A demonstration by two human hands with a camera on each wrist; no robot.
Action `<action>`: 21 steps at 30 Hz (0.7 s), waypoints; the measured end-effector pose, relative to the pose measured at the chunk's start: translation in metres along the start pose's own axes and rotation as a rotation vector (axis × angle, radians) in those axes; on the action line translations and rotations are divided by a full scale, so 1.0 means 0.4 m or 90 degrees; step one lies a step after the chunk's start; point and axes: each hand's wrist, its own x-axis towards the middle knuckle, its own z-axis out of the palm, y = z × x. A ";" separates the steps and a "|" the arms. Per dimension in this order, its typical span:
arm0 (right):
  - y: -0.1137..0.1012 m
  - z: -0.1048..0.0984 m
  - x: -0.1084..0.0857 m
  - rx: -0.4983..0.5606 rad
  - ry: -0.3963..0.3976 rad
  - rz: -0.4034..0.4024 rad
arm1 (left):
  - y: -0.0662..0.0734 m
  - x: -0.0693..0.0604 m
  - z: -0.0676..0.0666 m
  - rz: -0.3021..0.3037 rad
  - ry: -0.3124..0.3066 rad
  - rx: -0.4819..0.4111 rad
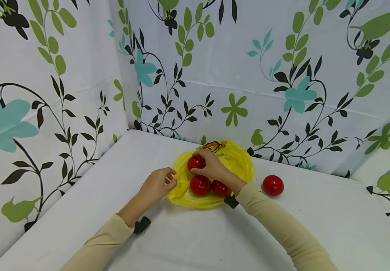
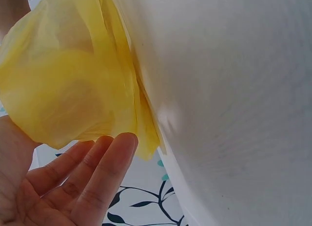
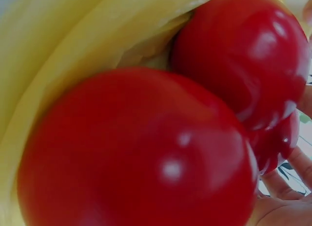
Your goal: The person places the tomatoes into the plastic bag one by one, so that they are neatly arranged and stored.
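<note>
A yellow plastic bag (image 1: 242, 165) lies spread on the table with its mouth open. Inside its rim sit two glossy red tomatoes, a left one (image 1: 200, 185) and a right one (image 1: 220, 188). My right hand (image 1: 213, 166) reaches over the bag and grips a third tomato (image 1: 195, 162) just behind them. At the bag's left edge is my left hand (image 1: 157, 183), its fingers loosely bent and thumb apart; the left wrist view shows its fingertips against the yellow plastic (image 2: 73, 94). A large tomato (image 3: 141, 153) fills much of the right wrist view, with skin showing at the right border.
Another tomato (image 1: 273, 185) rests on the white table (image 1: 188, 241) to the right of the bag, beside the right sleeve. A leaf-patterned curtain (image 1: 215, 75) hangs behind the table and along its left side.
</note>
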 end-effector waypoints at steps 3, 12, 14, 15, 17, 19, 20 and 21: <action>-0.003 0.009 0.009 0.000 -0.007 0.021 | 0.001 -0.002 -0.002 0.001 0.000 -0.003; -0.002 0.030 0.034 -0.009 -0.037 0.041 | 0.002 0.001 -0.001 0.001 -0.001 -0.007; -0.003 0.032 0.036 -0.010 -0.045 0.043 | 0.002 0.002 -0.001 0.004 -0.004 -0.008; -0.004 0.033 0.037 -0.010 -0.049 0.044 | 0.001 0.002 -0.001 0.005 -0.006 -0.008; -0.006 0.034 0.038 -0.013 -0.056 0.044 | 0.000 0.001 0.000 0.006 -0.006 -0.008; -0.008 0.034 0.039 -0.015 -0.060 0.043 | -0.001 0.000 0.000 0.006 -0.005 -0.008; -0.009 0.034 0.040 -0.017 -0.061 0.043 | -0.001 -0.001 0.000 0.004 -0.005 -0.008; -0.011 0.035 0.041 -0.018 -0.063 0.042 | -0.001 -0.001 0.000 0.004 -0.004 -0.007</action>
